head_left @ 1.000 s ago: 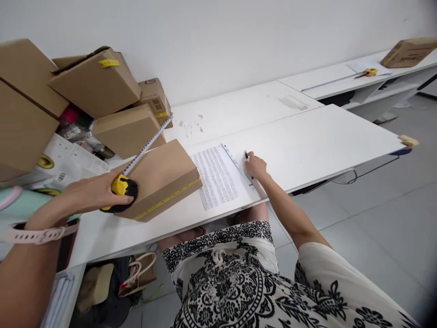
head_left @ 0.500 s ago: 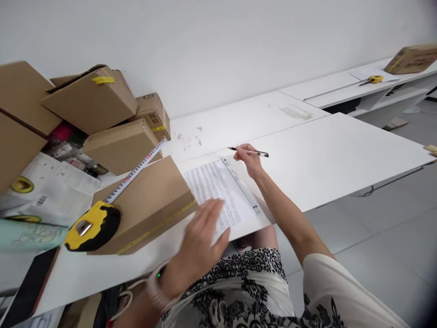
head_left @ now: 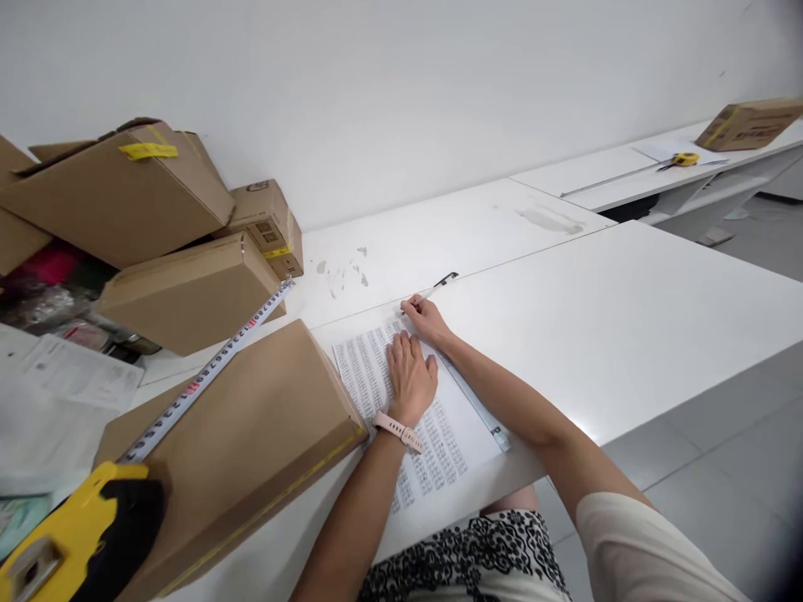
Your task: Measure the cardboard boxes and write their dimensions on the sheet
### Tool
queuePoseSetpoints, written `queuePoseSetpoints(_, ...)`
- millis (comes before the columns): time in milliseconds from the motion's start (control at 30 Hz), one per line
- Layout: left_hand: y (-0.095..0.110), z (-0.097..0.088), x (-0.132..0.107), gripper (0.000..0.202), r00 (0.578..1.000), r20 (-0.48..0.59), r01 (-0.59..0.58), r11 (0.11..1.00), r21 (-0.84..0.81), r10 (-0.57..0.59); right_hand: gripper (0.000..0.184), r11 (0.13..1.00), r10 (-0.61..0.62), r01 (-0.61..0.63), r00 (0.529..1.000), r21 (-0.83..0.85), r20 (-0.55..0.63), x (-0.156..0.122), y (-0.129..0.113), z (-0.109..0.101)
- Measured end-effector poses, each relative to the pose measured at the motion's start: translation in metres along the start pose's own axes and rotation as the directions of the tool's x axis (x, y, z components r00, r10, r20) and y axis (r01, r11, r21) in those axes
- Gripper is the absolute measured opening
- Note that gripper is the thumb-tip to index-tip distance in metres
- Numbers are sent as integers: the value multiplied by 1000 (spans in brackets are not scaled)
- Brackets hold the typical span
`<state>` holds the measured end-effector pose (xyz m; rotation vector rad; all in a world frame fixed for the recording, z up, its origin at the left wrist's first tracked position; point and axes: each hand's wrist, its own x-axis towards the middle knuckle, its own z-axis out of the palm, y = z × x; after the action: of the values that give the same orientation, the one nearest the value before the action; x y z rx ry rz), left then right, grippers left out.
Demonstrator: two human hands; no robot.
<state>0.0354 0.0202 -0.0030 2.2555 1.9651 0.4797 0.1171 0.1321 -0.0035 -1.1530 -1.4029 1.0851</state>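
Observation:
My left hand (head_left: 411,374) lies flat, fingers stretched out, on a printed sheet (head_left: 439,435) full of small number rows on the white table (head_left: 615,309). My right hand (head_left: 425,318) is closed round a pen (head_left: 437,287) whose tip rests at the sheet's top edge. To the left a flat cardboard box (head_left: 251,435) lies on the table. A yellow and black tape measure (head_left: 81,539) sits on its near corner, and its extended tape (head_left: 213,368) runs across the box top.
Several cardboard boxes (head_left: 125,201) are piled at the back left against the wall, with papers and packets (head_left: 56,376) below them. A ruler (head_left: 477,401) lies along the sheet's right edge. On a far bench at the right sit another box (head_left: 746,121) and tape measure (head_left: 681,159).
My left hand let go of the tape measure and came to rest flat on the sheet. My right hand picked the pen up and brought it to the sheet's top edge.

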Motion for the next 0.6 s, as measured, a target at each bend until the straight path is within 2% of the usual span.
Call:
queuePoseSetpoints(100,1,2,-1,57,1000,-7,-3,1000,21,3,23,992,-49,50,999,-120,9,-2,3,-1)
queuePoseSetpoints(200,2,1,-2,57,1000,-17,-3,999,38,4,21,998,-50,52,998,-43,33,-2,6,-1)
queuePoseSetpoints(300,2,0,-1,57,1000,-17,-2,1000,23,2,24,1000,-9,9,1000,20,9,-1,7,-1)
queuePoseSetpoints(433,1,0,0,56,1000,-6,-3,1000,10,3,20,985,-54,43,997,-169,-63,1,4,-4)
queuePoseSetpoints(600,1,-1,0,55,1000,-1,0,1000,-7,0,16,953,-83,76,996,-294,-12,0,0,-7)
